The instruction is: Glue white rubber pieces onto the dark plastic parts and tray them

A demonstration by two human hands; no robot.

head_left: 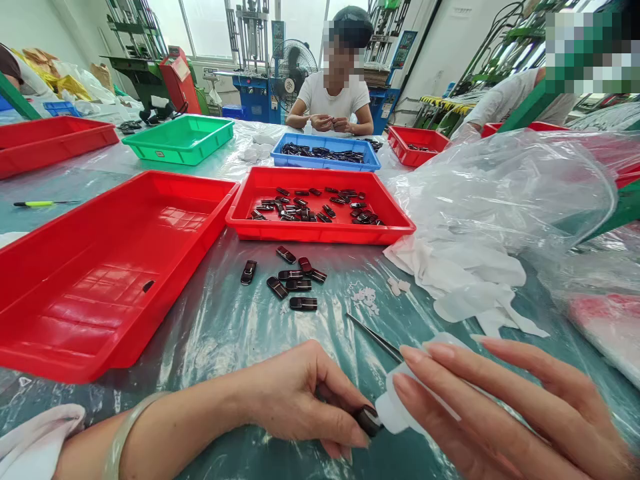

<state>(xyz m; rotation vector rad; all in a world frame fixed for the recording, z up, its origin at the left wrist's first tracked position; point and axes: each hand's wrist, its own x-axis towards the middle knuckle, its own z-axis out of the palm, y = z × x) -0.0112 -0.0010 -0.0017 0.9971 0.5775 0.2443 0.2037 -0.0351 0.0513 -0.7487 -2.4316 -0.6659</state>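
Near the bottom centre, my left hand (310, 397) pinches a small dark part (369, 421) between thumb and fingers. My right hand (505, 400) is wrapped round a translucent white bottle (395, 407), tilted so its tip meets the dark part or comes very close to it. Black tweezers (373, 337) lie on the plastic-covered table just beyond the bottle. Several dark glossy parts (303, 304) are scattered in front of the red tray (320, 232), which holds many more. Small white pieces (367, 298) lie to their right.
A large red tray (115, 267) with one small dark piece stands at left. Farther back are a green tray (177, 143), a blue tray (325, 162) of dark parts, and a seated person (335, 100). Crumpled white cloth (460, 280) and clear plastic (505, 187) cover the right side.
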